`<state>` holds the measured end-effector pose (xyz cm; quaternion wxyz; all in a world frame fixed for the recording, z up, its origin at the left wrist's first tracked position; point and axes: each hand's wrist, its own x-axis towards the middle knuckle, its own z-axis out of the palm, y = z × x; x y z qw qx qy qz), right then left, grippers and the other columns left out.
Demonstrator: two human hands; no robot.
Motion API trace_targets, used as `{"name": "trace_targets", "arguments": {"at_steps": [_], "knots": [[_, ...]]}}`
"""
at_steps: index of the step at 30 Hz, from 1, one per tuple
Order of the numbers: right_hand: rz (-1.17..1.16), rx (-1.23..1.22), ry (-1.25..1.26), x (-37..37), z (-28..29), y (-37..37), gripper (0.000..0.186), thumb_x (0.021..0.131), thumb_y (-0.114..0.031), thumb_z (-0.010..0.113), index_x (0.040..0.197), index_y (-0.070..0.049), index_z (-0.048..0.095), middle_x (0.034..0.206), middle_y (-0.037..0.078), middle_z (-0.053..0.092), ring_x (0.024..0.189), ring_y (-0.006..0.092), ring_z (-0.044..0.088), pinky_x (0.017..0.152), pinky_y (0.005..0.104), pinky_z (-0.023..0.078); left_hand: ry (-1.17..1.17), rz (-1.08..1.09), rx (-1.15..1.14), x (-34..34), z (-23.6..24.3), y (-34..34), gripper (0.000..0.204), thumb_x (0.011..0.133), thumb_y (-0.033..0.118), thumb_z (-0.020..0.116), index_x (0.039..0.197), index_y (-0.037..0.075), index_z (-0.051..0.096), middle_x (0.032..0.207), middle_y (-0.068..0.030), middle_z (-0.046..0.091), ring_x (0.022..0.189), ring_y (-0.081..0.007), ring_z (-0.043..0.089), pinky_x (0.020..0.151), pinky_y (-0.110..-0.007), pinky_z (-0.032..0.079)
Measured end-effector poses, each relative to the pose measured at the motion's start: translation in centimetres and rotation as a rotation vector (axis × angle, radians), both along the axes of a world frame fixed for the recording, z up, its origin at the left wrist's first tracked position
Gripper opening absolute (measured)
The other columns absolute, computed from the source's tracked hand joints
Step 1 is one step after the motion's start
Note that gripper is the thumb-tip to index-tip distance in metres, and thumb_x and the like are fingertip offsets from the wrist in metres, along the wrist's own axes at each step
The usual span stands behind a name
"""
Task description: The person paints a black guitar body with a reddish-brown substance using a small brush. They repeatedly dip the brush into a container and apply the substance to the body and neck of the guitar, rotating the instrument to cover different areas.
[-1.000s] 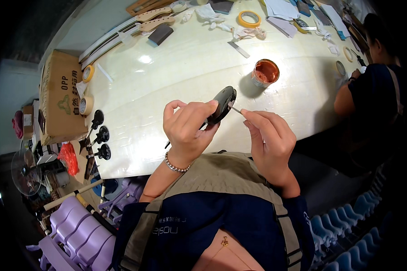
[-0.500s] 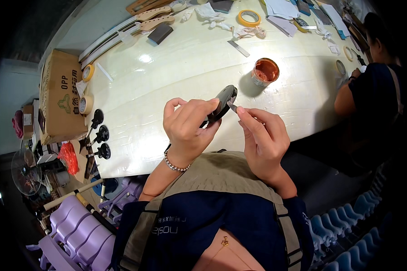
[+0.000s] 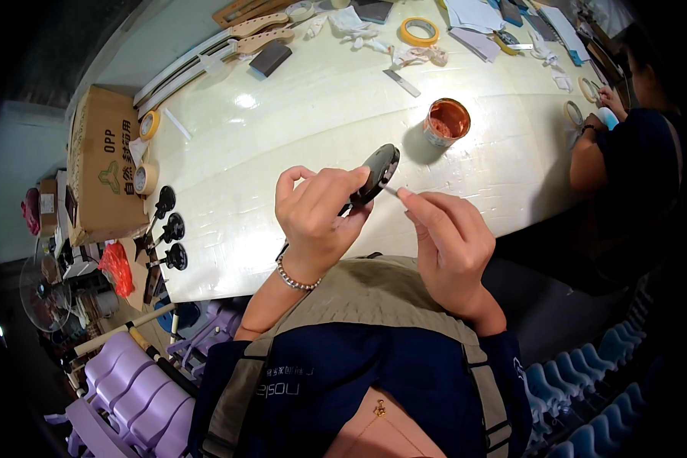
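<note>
My left hand [image 3: 313,210] is closed around a glossy black piece with a rounded, flat head [image 3: 378,169], held tilted above the near part of the table. The thumb lies against its flat face, and the rest of the piece is hidden by my fingers. In a pinch between thumb and fingers, my right hand [image 3: 454,240] holds a thin, narrow greyish blade-like tool [image 3: 390,188]. Its tip is at the right edge of the black piece. Beyond both hands stands an open tin of reddish-brown paste [image 3: 448,122].
Three similar black pieces [image 3: 173,226] line the table's left edge beside a cardboard box [image 3: 103,164] and tape rolls [image 3: 145,179]. A flat metal scraper [image 3: 401,82], yellow tape [image 3: 419,32], papers and guitar necks [image 3: 263,37] lie farther back. At right another person [image 3: 626,145] works.
My right hand has shifted slightly right and down, and the tool's tip now sits lower along the black piece's edge. The other person's hands have moved up.
</note>
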<state>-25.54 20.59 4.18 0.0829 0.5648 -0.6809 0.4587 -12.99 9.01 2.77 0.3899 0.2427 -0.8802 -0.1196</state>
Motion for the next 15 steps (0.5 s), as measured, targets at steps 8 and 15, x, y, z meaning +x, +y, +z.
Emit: {"name": "trace_targets", "arguments": {"at_steps": [8, 15], "knots": [[-0.017, -0.010, -0.134, -1.1, 0.2, 0.1, 0.032, 0.066, 0.005, 0.065, 0.095, -0.008, 0.067, 0.078, 0.007, 0.061, 0.066, 0.0209, 0.057, 0.055, 0.0280, 0.045, 0.020, 0.000, -0.023, -0.1, 0.2, 0.0, 0.033, 0.056, 0.002, 0.074, 0.086, 0.011, 0.065, 0.071, 0.0005, 0.064, 0.062, -0.0141, 0.060, 0.065, -0.031, 0.036], [-0.021, 0.009, 0.008, -1.3, 0.4, -0.4, 0.037, 0.061, 0.006, 0.064, 0.095, -0.009, 0.068, 0.077, 0.005, 0.060, 0.063, 0.0201, 0.055, 0.052, 0.0281, 0.044, 0.019, -0.011, -0.059, 0.0, 0.3, 0.0, 0.036, 0.053, 0.001, 0.075, 0.087, 0.012, 0.065, 0.071, 0.0011, 0.064, 0.062, -0.0137, 0.059, 0.066, -0.031, 0.036]]}}
